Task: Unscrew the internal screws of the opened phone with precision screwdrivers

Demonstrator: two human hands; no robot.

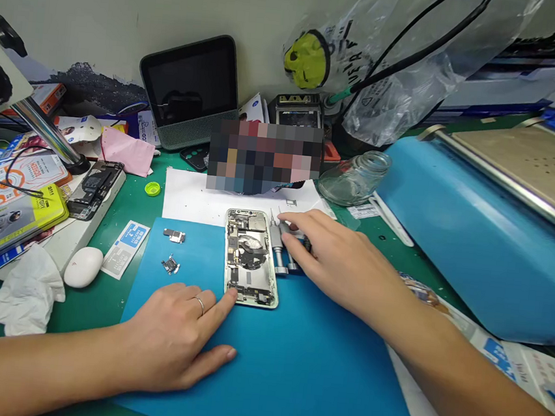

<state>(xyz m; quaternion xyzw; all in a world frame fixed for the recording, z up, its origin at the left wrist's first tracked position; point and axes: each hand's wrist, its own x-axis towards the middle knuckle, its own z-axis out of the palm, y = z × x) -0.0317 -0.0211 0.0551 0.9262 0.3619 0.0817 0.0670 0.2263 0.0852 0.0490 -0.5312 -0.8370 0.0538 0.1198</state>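
Observation:
An opened phone (251, 277) with its inner parts bare lies on a blue mat (282, 365). My left hand (174, 335) has its index fingertip on the phone's lower left corner, the thumb held apart. Just right of the phone lie slim grey screwdrivers (278, 250), partly covered by my right hand (334, 256). Its index finger and thumb are spread at the nearest screwdriver; whether they touch it I cannot tell. Two small phone parts sit on the mat to the left, a metal-plated piece (174, 236) above a dark board-like piece (170, 264).
A glass jar (353, 179) leans behind my right hand, beside a large blue machine (465, 246). A screen device (191, 88) stands at the back. On the left are a white earbud case (84, 266), a crumpled tissue (28, 292) and a yellow box (10, 228).

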